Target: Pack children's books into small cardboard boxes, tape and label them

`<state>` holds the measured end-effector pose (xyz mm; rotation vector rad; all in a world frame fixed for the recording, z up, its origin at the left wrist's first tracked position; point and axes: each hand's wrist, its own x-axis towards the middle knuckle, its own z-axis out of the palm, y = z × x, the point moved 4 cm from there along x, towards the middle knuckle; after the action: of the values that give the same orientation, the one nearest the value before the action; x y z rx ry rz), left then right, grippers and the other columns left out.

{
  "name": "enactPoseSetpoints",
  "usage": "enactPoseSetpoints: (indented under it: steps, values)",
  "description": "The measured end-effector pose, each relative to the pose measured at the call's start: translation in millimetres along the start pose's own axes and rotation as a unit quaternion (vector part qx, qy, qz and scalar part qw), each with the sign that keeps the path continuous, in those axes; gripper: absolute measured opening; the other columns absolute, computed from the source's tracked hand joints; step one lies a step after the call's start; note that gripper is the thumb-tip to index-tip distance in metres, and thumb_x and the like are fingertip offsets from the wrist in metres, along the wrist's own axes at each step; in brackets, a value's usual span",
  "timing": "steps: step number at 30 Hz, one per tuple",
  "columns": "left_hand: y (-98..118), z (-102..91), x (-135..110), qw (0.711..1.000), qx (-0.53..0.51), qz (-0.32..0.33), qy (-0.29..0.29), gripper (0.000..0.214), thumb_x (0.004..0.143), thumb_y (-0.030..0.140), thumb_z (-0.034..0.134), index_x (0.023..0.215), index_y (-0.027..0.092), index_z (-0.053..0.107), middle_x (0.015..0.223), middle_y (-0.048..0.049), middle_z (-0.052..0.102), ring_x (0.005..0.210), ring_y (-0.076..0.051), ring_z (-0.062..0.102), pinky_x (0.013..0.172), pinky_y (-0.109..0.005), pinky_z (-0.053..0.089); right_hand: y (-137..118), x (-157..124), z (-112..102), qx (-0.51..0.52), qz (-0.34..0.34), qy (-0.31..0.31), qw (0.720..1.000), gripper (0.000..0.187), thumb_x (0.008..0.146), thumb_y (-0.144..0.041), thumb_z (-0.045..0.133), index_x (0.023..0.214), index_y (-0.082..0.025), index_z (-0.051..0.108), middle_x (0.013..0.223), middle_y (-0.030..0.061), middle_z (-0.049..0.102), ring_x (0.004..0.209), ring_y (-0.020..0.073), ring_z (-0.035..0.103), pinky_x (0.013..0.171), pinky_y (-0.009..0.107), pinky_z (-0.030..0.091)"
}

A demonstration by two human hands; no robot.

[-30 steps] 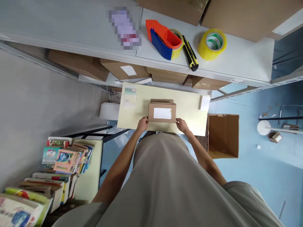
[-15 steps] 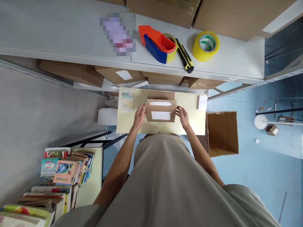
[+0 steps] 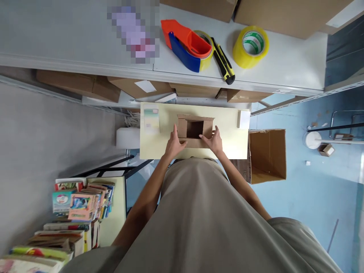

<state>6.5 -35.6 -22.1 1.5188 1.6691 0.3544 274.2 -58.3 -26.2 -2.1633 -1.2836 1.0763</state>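
Observation:
A small cardboard box (image 3: 196, 143) sits on the pale yellow tabletop (image 3: 227, 149), its open top facing me. Its inside is dark, and I cannot make out any contents. At the box's left side, my left hand (image 3: 174, 145) holds it with the thumb against the near flap. My right hand (image 3: 214, 143) grips the right side, its thumb lying over the near flap at the opening. Some fingers of both hands are hidden behind the box.
On the shelf above are an orange-and-blue tape dispenser (image 3: 186, 43), a utility knife (image 3: 223, 62) and a yellow tape roll (image 3: 251, 47). A white stack (image 3: 243, 120) lies at the tabletop's right, an open carton (image 3: 269, 155) beyond it. Books (image 3: 82, 206) stand lower left.
The box has been turned: its labelled face showed before, and now the open top does. Both hands have shifted, with their thumbs now on the near flap.

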Motion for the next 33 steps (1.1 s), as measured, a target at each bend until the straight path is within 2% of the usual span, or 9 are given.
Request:
enactPoseSetpoints:
  steps: [3,6,9,11,17,21,24,28,33]
  values:
    - [13,5.0,12,0.997,0.040,-0.044,0.053,0.121,0.086,0.043,0.096,0.182,0.012,0.030,0.162,-0.0330,0.063,0.143,-0.052,0.071,0.115,-0.057,0.061,-9,6,13,-0.077,0.020,0.034,0.996,0.120,0.094,-0.074,0.080,0.182,-0.014,0.024,0.161,0.0342,0.059,0.129,0.0517,0.077,0.104,0.064,0.067]
    - [13,4.4,26,0.994,0.036,-0.061,0.081,0.095,0.095,0.037,0.086,0.175,0.011,0.043,0.145,-0.0299,0.076,0.132,-0.049,0.078,0.112,-0.055,0.061,-7,13,10,-0.074,-0.001,0.046,0.996,0.104,0.100,-0.064,0.072,0.180,-0.014,0.030,0.158,0.0326,0.064,0.121,0.0493,0.080,0.103,0.063,0.067]
    - [-11,-5.4,35,0.989,-0.038,-0.106,0.093,0.059,0.110,0.036,0.064,0.164,0.016,0.053,0.122,-0.0196,0.085,0.118,-0.039,0.084,0.105,-0.048,0.064,11,18,-11,-0.030,-0.024,0.046,0.998,0.074,0.110,-0.062,0.051,0.168,-0.017,0.047,0.145,0.0257,0.077,0.120,0.0438,0.080,0.107,0.059,0.065]
    - [-30,-13.3,37,0.981,-0.070,-0.140,0.115,0.051,0.113,0.039,0.059,0.159,0.017,0.055,0.122,-0.0179,0.086,0.113,-0.035,0.085,0.103,-0.046,0.065,27,20,-26,-0.002,-0.014,0.055,0.998,0.064,0.115,-0.066,0.040,0.156,-0.020,0.057,0.128,0.0208,0.084,0.114,0.0404,0.082,0.105,0.056,0.065]
    - [-51,-14.6,35,0.979,-0.098,-0.121,0.130,0.052,0.110,0.047,0.067,0.153,0.020,0.059,0.131,-0.0177,0.085,0.109,-0.028,0.085,0.102,-0.041,0.065,48,18,-39,0.069,0.032,0.067,0.995,0.071,0.112,-0.084,0.039,0.140,-0.024,0.065,0.113,0.0143,0.086,0.100,0.0321,0.082,0.094,0.048,0.068]
    - [-60,-32.4,39,0.972,-0.098,-0.111,0.180,0.040,0.115,0.040,0.053,0.146,0.019,0.065,0.142,-0.0201,0.080,0.127,-0.028,0.079,0.112,-0.040,0.063,33,10,-53,0.081,0.030,0.118,0.989,0.082,0.106,-0.088,0.050,0.145,-0.017,0.065,0.128,0.0244,0.084,0.111,0.0352,0.083,0.099,0.052,0.068]
    - [-79,-57.9,56,0.973,-0.030,-0.115,0.195,0.039,0.109,0.033,0.061,0.144,0.016,0.067,0.153,-0.0240,0.072,0.143,-0.032,0.071,0.125,-0.048,0.056,10,-1,-71,0.090,-0.002,0.151,0.984,0.084,0.107,-0.086,0.054,0.150,-0.015,0.064,0.140,0.0280,0.080,0.122,0.0363,0.081,0.100,0.052,0.069]
    - [-100,-76.7,91,0.985,0.065,-0.086,0.133,0.048,0.095,0.023,0.075,0.142,0.012,0.070,0.160,-0.0266,0.066,0.158,-0.041,0.056,0.140,-0.062,0.039,-24,-20,-85,0.078,-0.043,0.177,0.980,0.075,0.110,-0.078,0.056,0.151,-0.016,0.065,0.141,0.0265,0.080,0.126,0.0354,0.080,0.101,0.053,0.071]
    - [-105,-73.1,114,0.981,0.119,-0.109,0.106,0.070,0.092,0.028,0.077,0.157,0.007,0.060,0.170,-0.0326,0.055,0.160,-0.053,0.048,0.131,-0.071,0.047,-52,-50,-85,0.046,-0.063,0.196,0.977,0.061,0.113,-0.072,0.057,0.144,-0.022,0.071,0.128,0.0192,0.085,0.119,0.0327,0.083,0.098,0.053,0.073]
